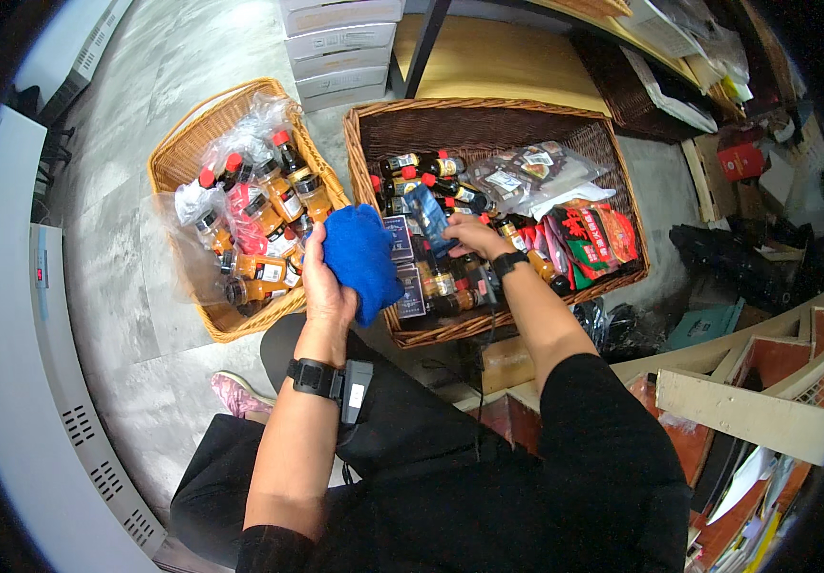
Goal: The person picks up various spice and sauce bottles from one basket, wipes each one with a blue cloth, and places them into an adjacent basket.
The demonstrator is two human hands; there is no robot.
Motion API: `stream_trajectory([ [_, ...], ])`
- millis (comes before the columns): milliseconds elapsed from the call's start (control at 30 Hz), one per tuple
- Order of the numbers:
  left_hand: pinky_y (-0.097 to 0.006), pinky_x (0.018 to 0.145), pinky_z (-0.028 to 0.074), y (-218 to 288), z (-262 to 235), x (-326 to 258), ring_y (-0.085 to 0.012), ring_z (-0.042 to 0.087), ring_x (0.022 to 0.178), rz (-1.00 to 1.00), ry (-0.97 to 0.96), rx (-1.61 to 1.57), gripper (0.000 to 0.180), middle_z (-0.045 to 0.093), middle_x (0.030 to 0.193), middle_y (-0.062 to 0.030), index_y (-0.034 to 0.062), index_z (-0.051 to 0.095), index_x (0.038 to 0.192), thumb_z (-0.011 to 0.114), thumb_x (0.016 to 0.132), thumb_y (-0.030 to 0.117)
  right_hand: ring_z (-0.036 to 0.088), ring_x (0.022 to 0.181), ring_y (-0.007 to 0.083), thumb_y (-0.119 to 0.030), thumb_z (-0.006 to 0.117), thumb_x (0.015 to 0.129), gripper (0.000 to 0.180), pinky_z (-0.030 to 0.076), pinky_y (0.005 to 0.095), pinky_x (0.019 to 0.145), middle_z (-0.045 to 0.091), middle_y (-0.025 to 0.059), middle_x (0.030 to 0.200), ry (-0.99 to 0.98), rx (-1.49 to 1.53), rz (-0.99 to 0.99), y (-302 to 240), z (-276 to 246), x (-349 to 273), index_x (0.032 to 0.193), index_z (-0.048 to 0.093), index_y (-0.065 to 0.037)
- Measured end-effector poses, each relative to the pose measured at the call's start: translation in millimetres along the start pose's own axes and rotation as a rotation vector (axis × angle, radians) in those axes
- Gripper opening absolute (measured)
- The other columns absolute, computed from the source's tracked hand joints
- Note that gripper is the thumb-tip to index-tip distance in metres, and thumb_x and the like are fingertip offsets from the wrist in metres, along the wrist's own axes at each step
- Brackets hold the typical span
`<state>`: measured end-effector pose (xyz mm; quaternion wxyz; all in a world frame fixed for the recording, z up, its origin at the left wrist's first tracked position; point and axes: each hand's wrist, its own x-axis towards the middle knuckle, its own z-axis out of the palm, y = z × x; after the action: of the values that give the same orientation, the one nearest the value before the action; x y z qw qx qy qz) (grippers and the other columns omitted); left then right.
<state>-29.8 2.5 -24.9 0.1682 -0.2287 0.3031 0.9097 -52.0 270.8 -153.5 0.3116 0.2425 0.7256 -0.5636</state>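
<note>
A bunched blue cloth (364,263) rests in my left hand (324,286), whose fingers are closed round it between the two baskets. Over the large brown wicker basket (488,107), my right hand (477,236) grips a flat, shiny dark-blue packet (423,212) by its edge. Beneath and around that packet lie dark sauce bottles (417,162) with red caps. Two small dark boxes (410,291) are at the basket's near left. A clear bag with dark contents (536,174) and red and green packets (591,239) fill its right side.
A lighter wicker basket (166,172) to the left holds several orange-filled jars (274,224) and clear plastic wrap. White drawers (340,48) stand behind. On the right are a wooden shelf (507,57) and a cream wooden frame (746,411). A white cabinet (25,315) lines the far left.
</note>
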Motion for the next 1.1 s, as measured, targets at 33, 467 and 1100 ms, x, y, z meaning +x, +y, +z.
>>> stream_trajectory([
  [33,-0.04,0.085,0.046,-2,1,0,-0.0279,0.059,0.092,0.004,-0.018,-0.006,0.044,0.06,0.104,-0.0143,0.0017,0.053,0.111,0.048,0.088,0.039,0.057,0.083,0.0151,-0.017,0.059,0.078,0.032,0.053,0.0307,0.067,0.053,0.0036,0.093,-0.021,0.063,-0.07,-3,-5,-6,0.104,0.047,-0.004],
  [467,-0.03,0.079,0.048,-3,16,-22,-0.0187,0.054,0.094,0.179,-0.186,0.372,0.075,0.049,0.113,-0.012,0.0085,0.022,0.137,0.065,0.076,0.01,0.052,0.103,0.0181,-0.006,0.05,0.079,0.045,0.041,0.0291,0.087,0.053,0.012,0.111,0.04,-0.312,-0.8,-94,94,-144,0.122,0.04,0.0],
  [1100,-0.035,0.08,0.049,4,-7,-10,-0.0203,0.059,0.09,0.021,-0.121,0.101,0.037,0.059,0.101,-0.0093,0.0071,0.05,0.114,0.06,0.08,0.016,0.05,0.084,0.0049,-0.028,0.045,0.094,0.033,0.042,0.0216,0.073,0.054,-0.0015,0.097,-0.199,0.395,-0.525,-67,70,-180,0.114,0.048,-0.002],
])
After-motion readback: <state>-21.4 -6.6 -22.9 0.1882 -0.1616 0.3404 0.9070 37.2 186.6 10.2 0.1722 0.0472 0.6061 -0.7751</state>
